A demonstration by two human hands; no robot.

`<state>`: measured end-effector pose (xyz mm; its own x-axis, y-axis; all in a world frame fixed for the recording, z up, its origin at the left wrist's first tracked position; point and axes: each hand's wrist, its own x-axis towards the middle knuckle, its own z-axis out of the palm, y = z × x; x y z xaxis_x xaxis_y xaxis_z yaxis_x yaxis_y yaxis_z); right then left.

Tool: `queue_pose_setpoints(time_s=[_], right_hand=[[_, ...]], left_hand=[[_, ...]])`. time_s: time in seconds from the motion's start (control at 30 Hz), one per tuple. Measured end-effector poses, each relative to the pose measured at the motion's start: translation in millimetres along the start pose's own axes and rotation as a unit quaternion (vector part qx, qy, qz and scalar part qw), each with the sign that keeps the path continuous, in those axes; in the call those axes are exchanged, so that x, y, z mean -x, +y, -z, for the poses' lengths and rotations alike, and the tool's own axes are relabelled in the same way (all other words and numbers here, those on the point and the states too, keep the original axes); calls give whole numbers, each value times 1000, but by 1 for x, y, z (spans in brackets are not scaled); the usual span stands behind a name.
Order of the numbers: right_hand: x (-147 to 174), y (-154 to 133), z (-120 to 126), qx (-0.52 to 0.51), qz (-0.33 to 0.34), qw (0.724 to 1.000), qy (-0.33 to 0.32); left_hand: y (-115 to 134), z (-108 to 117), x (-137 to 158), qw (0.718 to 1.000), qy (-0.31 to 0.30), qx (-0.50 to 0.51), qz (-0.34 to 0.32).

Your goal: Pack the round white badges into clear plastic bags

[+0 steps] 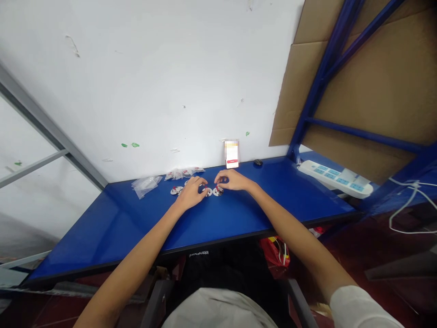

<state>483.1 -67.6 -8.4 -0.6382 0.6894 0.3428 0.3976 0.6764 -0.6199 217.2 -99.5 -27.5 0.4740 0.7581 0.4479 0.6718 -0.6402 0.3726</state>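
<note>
My left hand (193,193) rests over a small round silvery disc (209,193) on the blue table. Thumb and forefinger close around the red piece at its middle. Beside it, almost edge to edge, lies a second disc (218,193) with a similar red piece. My right hand (232,181) reaches down to that one, its thumb and bent forefinger pinching at the red piece. Left of my left hand is another disc with a red piece (175,190), partly covered by the hand. What these discs are is too small to tell.
Several bagged round items (184,173) lie along the wall, with clear plastic bags (146,184) to their left. A phone (231,154) leans on the wall, near a black mouse (258,162). A white power strip (336,177) sits right, by the blue frame (316,86).
</note>
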Motion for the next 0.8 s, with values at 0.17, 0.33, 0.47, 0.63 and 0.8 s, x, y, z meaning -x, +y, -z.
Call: queue_pose_setpoints(time_s=[0.17, 0.33, 0.47, 0.63, 0.8], right_hand=[[-1, 8, -6, 52, -25, 996, -72], [-3, 12, -12, 10, -24, 997, -67], [-3, 10, -12, -7, -22, 997, -71], [-3, 10, -17, -57, -8, 996, -63], [-4, 7, -18, -80, 28, 996, -27]], left_hand=[[-1, -3, 0, 997, -53, -62, -8], [-3, -3, 0, 997, -65, -27, -14], [-3, -4, -1, 996, -82, 7, -23], [-3, -9, -1, 995, -74, 59, -9], [-2, -9, -3, 984, -47, 173, 21]])
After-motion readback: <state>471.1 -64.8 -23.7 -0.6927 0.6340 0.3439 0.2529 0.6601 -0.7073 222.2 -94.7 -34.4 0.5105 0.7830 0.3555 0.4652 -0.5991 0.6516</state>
